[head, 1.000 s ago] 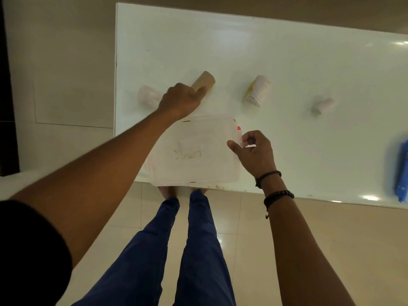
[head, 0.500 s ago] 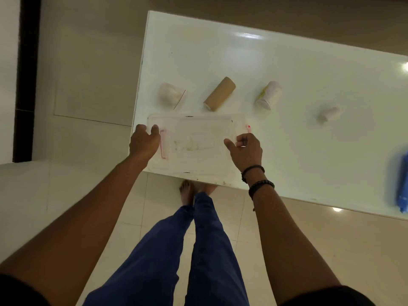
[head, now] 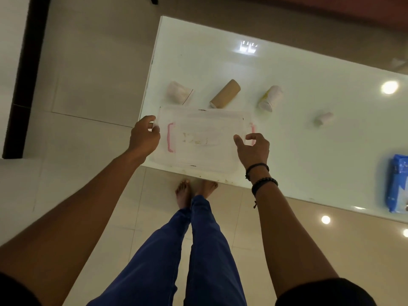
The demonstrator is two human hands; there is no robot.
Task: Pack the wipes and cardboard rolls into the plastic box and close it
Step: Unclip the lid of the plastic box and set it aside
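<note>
A clear plastic box [head: 202,138] with its lid on is seen at the near corner of the white tabletop [head: 287,151]. Pink clips are seen at both short ends of the box.

The left end of the box is touched by the left hand [head: 144,135]. The fingers [head: 152,123] are curled at the box's left edge, but it cannot be told if the edge is truly gripped. The right hand [head: 254,149] is held at the right end of the box, close to the pink clip there. Its fingers are bent and spread a little, and it cannot be told if the box is pinched or only touched. Two dark bands are worn on the right wrist.

Just behind the box, a brown cardboard roll [head: 225,93] is laid on its side, tilted. To its left, a pale roll [head: 178,92] is laid near the tabletop's left edge. To the right of the brown one, a white roll with some yellow on it [head: 271,98] is laid down. Farther right, well apart, a small white roll [head: 324,118] is seen.

A blue pack of wipes [head: 397,184] is laid at the far right side of the tabletop, partly cut off by the picture's edge.

Under the tabletop's edge, blue trousers and bare feet are seen on the tiled floor [head: 88,85].
</note>
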